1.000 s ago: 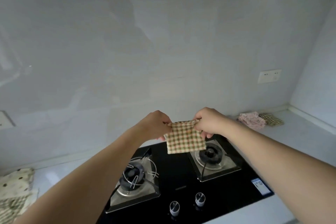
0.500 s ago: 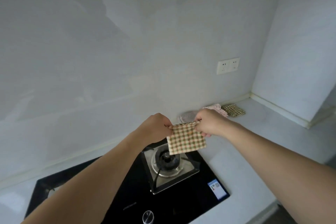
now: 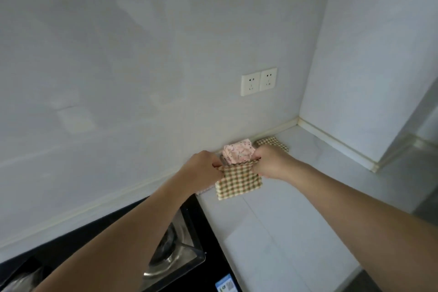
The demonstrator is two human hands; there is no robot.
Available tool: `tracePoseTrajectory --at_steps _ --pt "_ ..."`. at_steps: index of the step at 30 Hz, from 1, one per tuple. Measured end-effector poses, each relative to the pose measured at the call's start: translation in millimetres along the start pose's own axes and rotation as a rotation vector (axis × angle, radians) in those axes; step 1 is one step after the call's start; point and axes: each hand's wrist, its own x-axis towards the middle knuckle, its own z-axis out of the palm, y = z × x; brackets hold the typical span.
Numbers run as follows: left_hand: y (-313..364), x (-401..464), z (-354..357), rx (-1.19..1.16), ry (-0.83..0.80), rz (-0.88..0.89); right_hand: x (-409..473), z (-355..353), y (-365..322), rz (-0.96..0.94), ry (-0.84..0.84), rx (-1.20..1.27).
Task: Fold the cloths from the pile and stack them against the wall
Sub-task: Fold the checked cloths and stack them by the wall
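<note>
Now the left hand (image 3: 203,168) and the right hand (image 3: 270,163) each pinch a top corner of the folded checked cloth (image 3: 239,181), which hangs between them above the pale worktop (image 3: 284,220); just behind it a pink patterned cloth (image 3: 238,150) lies against the wall (image 3: 142,54), with another checked cloth (image 3: 272,142) beside it. A black hob (image 3: 187,239) sits lower left; a double socket (image 3: 258,81) is on the wall.
</note>
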Motion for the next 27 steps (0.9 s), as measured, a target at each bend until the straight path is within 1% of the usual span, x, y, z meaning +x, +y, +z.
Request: tracePoseTrajectory --at_steps 3,7,12,15,17,19,21,22,25,26,27 --pt "20.6 51.3 28.2 -0.035 0.022 -0.001 40.1 -11.7 44.4 0.04 0.014 0.038" --pt "53.7 136.5 75.5 -0.036 0.053 0.01 116.5 -29.1 113.2 0.048 0.045 0.08" --pt "87.7 241.7 113.2 0.024 0.125 0.007 213.2 -43.1 189.7 0.037 0.057 0.161" --pt "98.6 298.6 126.2 0.079 0.162 0.016 265.1 -43.4 225.4 -0.006 0.1 0.23" --pt "99.4 329.8 135.2 0.179 0.21 0.087 293.4 -40.2 241.0 -0.082 0.163 0.294" --pt "95.1 352.8 149.4 0.371 0.334 0.222 315.0 -32.5 254.9 -0.175 0.238 0.309" --pt "86.8 369.3 171.5 0.533 0.428 0.343 330.6 -14.8 273.8 -0.23 0.258 0.275" --pt "81.7 373.2 185.9 0.579 0.417 0.375 335.1 -2.3 284.7 -0.233 0.226 0.228" --pt "65.0 371.8 232.1 0.64 0.062 0.292 333.7 38.9 314.9 -0.199 0.03 0.075" --pt "59.9 368.9 243.1 0.629 -0.024 0.253 331.5 49.1 321.7 -0.196 -0.003 0.062" --pt "56.1 367.4 249.8 0.607 -0.057 0.224 329.6 56.0 326.0 -0.198 -0.005 0.07"
